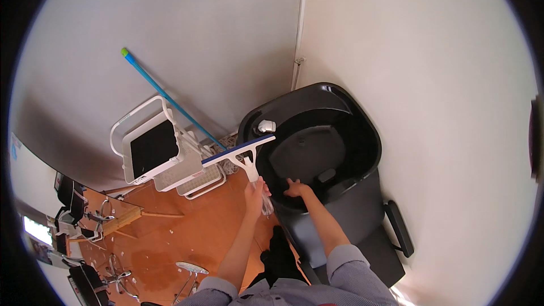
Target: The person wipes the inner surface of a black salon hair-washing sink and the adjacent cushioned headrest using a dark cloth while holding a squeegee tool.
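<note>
My left hand [254,199] grips a white window squeegee [251,169] with a blue blade and a clear spray-bottle handle. Its blade is raised, slanting across in front of the left rim of a black shampoo basin [369,136]. Inside that basin, near its front edge, is my right hand [296,189], fingers apart and nothing visible in them. Whether its fingertips touch the basin wall is hard to see. A dark oblong neck rest [327,175] lies to the right of this hand. On the basin's left rim sits a white spray head [267,126].
Left of the basin, a white folding step stool [127,157] with a black top tread stands by the wall, a blue mop pole [157,87] leaning behind it. A black armrest [398,228] juts out at right. A mirror [51,178] and round stool [192,267] are left.
</note>
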A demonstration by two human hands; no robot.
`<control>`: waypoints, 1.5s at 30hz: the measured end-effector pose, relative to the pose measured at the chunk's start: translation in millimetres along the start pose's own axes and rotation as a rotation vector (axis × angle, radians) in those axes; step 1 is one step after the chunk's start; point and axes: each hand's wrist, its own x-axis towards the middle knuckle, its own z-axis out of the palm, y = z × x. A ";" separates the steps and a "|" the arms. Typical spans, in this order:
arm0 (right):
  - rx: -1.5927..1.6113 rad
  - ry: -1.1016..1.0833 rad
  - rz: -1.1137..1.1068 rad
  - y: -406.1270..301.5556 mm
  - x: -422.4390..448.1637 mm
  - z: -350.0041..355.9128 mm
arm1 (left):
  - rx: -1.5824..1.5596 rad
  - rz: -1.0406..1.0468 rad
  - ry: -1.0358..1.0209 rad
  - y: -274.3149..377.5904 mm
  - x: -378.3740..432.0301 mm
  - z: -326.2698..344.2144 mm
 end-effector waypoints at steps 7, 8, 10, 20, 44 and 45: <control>0.232 0.114 0.066 -22.3 46.3 -2.2 | 0.095 -0.041 -0.021 -4.7 18.0 2.8; 0.229 0.105 0.064 -29.6 46.6 -3.8 | 0.088 -0.037 -0.014 -5.8 18.2 1.7; 0.194 0.216 0.047 -40.2 42.6 -4.1 | 0.090 -0.035 0.013 -8.3 17.1 0.3; -0.116 0.040 0.172 -15.8 -30.0 -28.2 | 0.169 -0.013 0.002 -10.3 0.1 -1.6; 0.945 1.367 -0.167 30.5 -320.5 150.6 | 0.251 -0.356 -0.951 6.3 -242.4 32.7; 0.965 1.380 -0.249 34.4 -322.0 152.9 | 0.216 -0.363 -0.970 7.9 -248.6 36.9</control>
